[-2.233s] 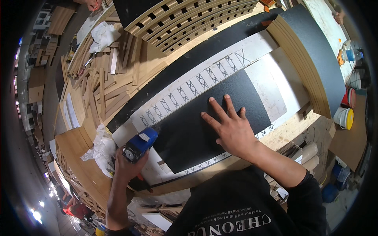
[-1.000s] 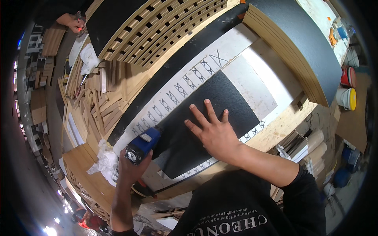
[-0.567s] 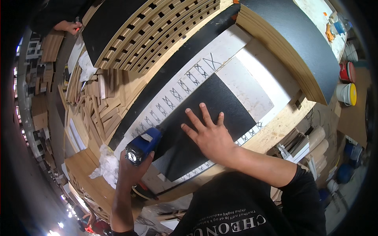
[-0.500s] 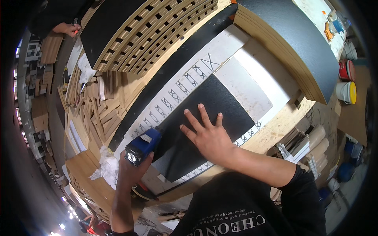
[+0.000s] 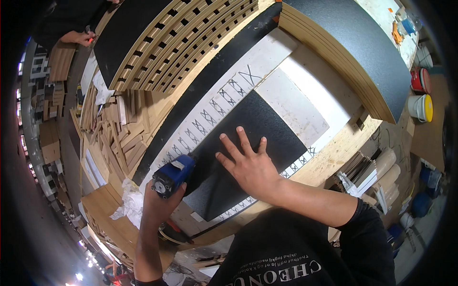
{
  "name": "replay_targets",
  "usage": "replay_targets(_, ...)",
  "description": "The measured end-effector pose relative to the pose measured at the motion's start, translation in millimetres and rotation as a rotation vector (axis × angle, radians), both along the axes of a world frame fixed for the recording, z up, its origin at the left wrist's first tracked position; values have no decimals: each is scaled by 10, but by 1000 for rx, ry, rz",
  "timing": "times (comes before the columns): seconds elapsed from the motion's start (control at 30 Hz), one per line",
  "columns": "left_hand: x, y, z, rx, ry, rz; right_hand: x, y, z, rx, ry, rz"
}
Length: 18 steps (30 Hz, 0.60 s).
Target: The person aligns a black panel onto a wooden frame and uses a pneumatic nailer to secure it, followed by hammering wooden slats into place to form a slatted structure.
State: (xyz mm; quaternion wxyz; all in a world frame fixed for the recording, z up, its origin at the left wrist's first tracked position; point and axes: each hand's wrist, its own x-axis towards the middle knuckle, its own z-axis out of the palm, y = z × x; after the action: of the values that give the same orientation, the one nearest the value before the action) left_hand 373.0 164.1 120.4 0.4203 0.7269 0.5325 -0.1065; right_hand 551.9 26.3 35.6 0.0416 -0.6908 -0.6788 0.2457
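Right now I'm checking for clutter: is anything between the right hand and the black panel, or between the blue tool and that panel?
Nothing visible is. The right hand rests on the black panel, fingers spread. The blue tool, in the left hand, is at the panel's left end; whether they touch is hidden.

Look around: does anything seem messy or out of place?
The wooden strips lie jumbled at odd angles, and crumpled white material lies beside the left hand; both look untidier than the flat black panel under the right hand.
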Motion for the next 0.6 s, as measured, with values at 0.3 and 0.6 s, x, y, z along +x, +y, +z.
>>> replay_targets(0.3, 19, 12, 13, 79, 29, -98, 6, -13, 11, 16, -8, 1)
replay_targets(0.6, 342, -56, 186, -23, 160, -18, 11, -18, -16, 8, 7, -6)
